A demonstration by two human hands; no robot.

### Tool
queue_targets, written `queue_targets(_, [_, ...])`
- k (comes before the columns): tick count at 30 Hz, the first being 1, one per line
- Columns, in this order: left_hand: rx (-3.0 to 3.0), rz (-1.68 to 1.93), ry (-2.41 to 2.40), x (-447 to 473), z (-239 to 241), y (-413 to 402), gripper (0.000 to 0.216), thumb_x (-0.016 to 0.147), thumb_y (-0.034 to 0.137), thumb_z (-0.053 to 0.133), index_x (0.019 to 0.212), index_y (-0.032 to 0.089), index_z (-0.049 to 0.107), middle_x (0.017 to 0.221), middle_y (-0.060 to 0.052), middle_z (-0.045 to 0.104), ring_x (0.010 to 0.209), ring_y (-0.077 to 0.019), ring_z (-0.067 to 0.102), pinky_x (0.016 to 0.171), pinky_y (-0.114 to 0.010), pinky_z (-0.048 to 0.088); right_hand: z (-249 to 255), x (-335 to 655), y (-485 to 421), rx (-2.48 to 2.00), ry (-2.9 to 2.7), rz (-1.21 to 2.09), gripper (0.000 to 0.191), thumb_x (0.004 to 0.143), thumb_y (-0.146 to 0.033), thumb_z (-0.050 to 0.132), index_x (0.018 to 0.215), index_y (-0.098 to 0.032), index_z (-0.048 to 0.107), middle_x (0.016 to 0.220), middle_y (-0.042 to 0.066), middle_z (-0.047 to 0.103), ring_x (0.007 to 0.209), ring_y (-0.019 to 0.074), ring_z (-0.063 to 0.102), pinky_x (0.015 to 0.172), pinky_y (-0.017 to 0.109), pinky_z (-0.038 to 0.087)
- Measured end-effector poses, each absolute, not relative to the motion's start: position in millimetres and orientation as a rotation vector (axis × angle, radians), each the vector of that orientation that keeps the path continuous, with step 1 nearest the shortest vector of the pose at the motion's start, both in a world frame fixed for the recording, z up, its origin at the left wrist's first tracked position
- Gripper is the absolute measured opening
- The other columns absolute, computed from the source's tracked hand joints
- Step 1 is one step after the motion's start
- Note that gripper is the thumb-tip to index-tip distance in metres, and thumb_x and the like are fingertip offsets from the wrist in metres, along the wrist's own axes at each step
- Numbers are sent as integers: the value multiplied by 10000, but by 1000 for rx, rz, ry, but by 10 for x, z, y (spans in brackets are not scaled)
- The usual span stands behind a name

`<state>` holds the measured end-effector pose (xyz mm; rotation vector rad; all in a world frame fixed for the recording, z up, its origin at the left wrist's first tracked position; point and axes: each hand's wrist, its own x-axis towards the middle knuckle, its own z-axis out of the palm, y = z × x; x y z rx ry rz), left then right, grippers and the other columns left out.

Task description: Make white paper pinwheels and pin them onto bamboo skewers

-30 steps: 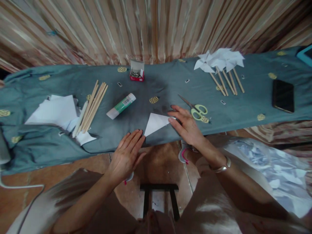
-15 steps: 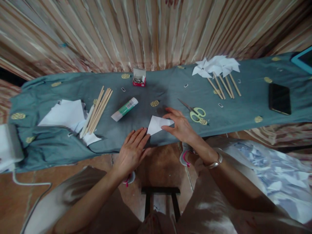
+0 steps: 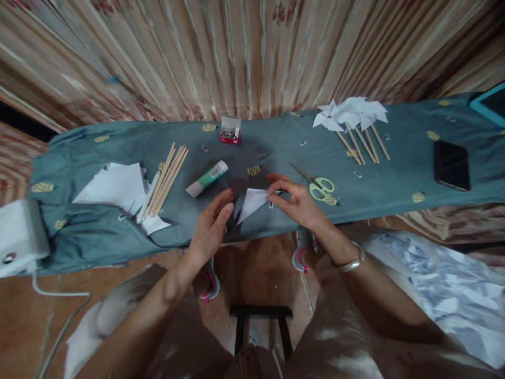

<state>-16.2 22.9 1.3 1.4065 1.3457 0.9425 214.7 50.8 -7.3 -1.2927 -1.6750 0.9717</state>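
A small piece of folded white paper is tilted near the front edge of the cloth-covered table. My right hand pinches its right corner between thumb and fingers. My left hand hovers just left of the paper, not touching it, its fingers loosely curved with nothing in them. Beyond that hand lies a green and white glue stick. Green-handled scissors rest to the right, past my right hand, blades pointing away to the left.
On the left are wooden sticks and white paper sheets, with a white box-shaped device at the edge. A red box of pins stands at the back. Several paper pinwheels and a black phone lie on the right.
My left hand has lifted off the paper and drawn slightly left, its fingers curling. The paper has tipped up in my right hand and now looks narrower. The view has shifted slightly.
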Motion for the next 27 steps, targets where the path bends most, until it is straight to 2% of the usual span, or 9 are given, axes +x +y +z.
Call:
queue_targets(4, [1234, 950, 1288, -117, 95, 309, 552, 781, 557, 650, 1152, 149, 677, 1199, -116, 704, 1148, -265, 626, 1011, -375, 464, 25, 2118, 509, -1221, -1609, 1046, 72, 787, -281, 666, 831, -226, 680, 1295, 81, 620, 1284, 246, 533, 1111, 429, 349])
queue_targets(8, [1034, 856, 1203, -84, 152, 350, 563, 762, 620, 634, 973, 107, 732, 944, -117, 756, 829, -222, 691, 778, -334, 527, 102, 2092, 501, -1168, -1571, 1107, 73, 778, -295, 703, 821, -236, 693, 1339, 67, 597, 1314, 252, 508, 1136, 449, 324])
queue_targets(11, [946, 781, 1171, -64, 184, 373, 530, 735, 635, 650, 734, 113, 740, 732, -96, 735, 619, -160, 638, 626, -273, 497, 160, 2078, 502, -1133, -1587, 1125, 65, 780, -293, 711, 819, -241, 704, 1355, 58, 588, 1326, 251, 498, 1143, 460, 321])
queue_targets(14, [935, 740, 1157, -40, 202, 391, 500, 675, 626, 710, 602, 131, 719, 559, -59, 667, 488, -111, 546, 528, -236, 436, 217, 2057, 508, -1124, -1602, 1106, 59, 778, -288, 713, 817, -245, 707, 1352, 50, 591, 1316, 240, 510, 1143, 456, 330])
queue_targets(19, [816, 725, 1094, 23, 172, 401, 462, 566, 561, 818, 724, 131, 761, 553, -27, 637, 452, -82, 499, 473, -212, 388, 290, 2015, 499, -1134, -1621, 1082, 66, 789, -320, 708, 803, -255, 707, 1367, 37, 590, 1317, 232, 512, 1138, 448, 350])
queue_targets(22, [794, 771, 1083, 60, 153, 408, 394, 551, 478, 854, 681, 124, 741, 540, -18, 625, 453, -85, 486, 457, -214, 373, 333, 2050, 495, -1144, -1660, 1039, 129, 795, -362, 713, 871, -258, 718, 1375, 42, 590, 1312, 241, 520, 1121, 437, 371])
queue_targets(25, [759, 905, 1137, 75, 169, 447, 348, 538, 397, 871, 734, 134, 754, 682, -50, 719, 554, -136, 587, 540, -242, 458, 384, 2186, 506, -1222, -1698, 868, 269, 801, -375, 705, 1038, -247, 704, 1326, 72, 627, 1246, 245, 575, 1056, 406, 436])
queue_targets(27, [750, 1019, 1162, 70, 193, 497, 355, 544, 363, 866, 803, 141, 767, 776, -56, 752, 640, -168, 638, 620, -266, 502, 408, 2334, 512, -1381, -1748, 658, 266, 834, -361, 658, 1065, -233, 696, 1216, 80, 694, 1118, 245, 649, 951, 381, 500])
